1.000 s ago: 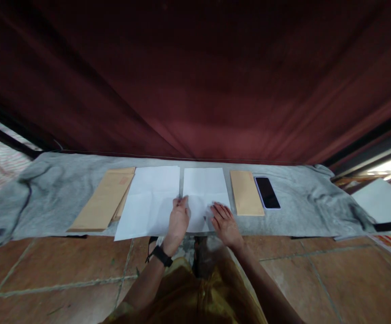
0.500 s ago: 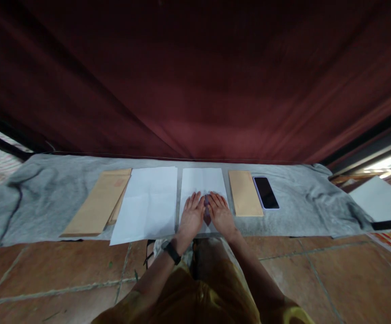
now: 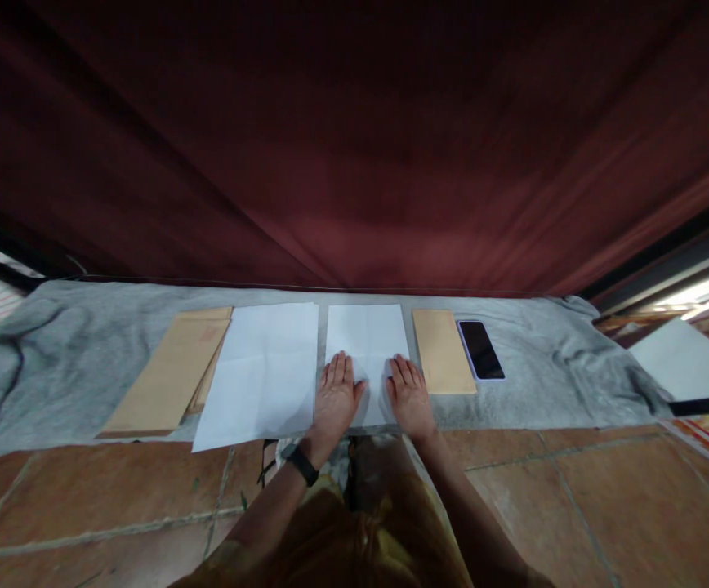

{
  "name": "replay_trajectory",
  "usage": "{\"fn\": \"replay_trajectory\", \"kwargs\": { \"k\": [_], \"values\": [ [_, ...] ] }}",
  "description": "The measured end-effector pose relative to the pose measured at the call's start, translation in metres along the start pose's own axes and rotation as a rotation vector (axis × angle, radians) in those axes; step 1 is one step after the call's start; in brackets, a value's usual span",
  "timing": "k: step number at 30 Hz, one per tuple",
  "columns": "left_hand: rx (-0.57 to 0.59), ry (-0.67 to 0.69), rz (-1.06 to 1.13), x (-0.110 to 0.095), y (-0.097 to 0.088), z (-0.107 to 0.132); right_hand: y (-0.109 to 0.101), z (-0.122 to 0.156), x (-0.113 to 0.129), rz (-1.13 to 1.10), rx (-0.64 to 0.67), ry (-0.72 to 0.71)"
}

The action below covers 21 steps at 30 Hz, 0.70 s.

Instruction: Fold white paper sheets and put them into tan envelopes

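A white sheet of paper (image 3: 367, 335) lies on the grey cloth (image 3: 85, 343) straight ahead of me. My left hand (image 3: 335, 396) rests flat on its left half, fingers stretched out. My right hand (image 3: 409, 394) lies flat on its right half, fingers also spread. Neither hand holds anything. A larger white sheet (image 3: 262, 371) with fold creases lies just left of my left hand. A single brown envelope (image 3: 442, 351) lies just right of my right hand.
A stack of brown envelopes (image 3: 167, 376) sits at the left. A black phone (image 3: 480, 349) lies beyond the single envelope. Dark red curtain (image 3: 354, 147) hangs behind the cloth. Another white sheet (image 3: 685, 359) lies at far right. Tiled floor (image 3: 85, 498) is in front.
My hands came together at the middle of the sheet, then slid apart to its left and right sides, pressing flat. The left hand let go of the paper's edge.
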<state>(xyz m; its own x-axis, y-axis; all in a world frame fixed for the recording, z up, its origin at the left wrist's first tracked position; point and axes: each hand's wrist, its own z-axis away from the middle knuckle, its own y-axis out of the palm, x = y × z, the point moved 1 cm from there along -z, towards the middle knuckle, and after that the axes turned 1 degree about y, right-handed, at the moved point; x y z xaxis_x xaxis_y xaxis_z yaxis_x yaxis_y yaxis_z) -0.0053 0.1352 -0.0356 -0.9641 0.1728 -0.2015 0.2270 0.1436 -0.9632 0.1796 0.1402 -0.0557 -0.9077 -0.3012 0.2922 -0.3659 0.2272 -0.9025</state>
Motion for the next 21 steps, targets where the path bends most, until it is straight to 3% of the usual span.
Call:
{"fn": "replay_trajectory", "kwargs": {
  "k": [3, 11, 15, 21],
  "values": [
    [0.023, 0.013, 0.01, 0.003, -0.002, 0.008, -0.005, 0.017, 0.0, -0.011, -0.002, -0.004],
    [0.135, 0.173, 0.068, 0.008, -0.014, 0.052, -0.029, 0.068, -0.008, -0.093, 0.116, -0.211],
    [0.154, 0.244, 0.055, 0.009, -0.022, 0.059, -0.031, 0.075, -0.009, -0.131, 0.111, -0.208],
    [0.155, 0.245, 0.057, 0.011, -0.024, 0.058, -0.026, 0.072, -0.008, -0.223, 0.042, -0.168]
  ]
}}
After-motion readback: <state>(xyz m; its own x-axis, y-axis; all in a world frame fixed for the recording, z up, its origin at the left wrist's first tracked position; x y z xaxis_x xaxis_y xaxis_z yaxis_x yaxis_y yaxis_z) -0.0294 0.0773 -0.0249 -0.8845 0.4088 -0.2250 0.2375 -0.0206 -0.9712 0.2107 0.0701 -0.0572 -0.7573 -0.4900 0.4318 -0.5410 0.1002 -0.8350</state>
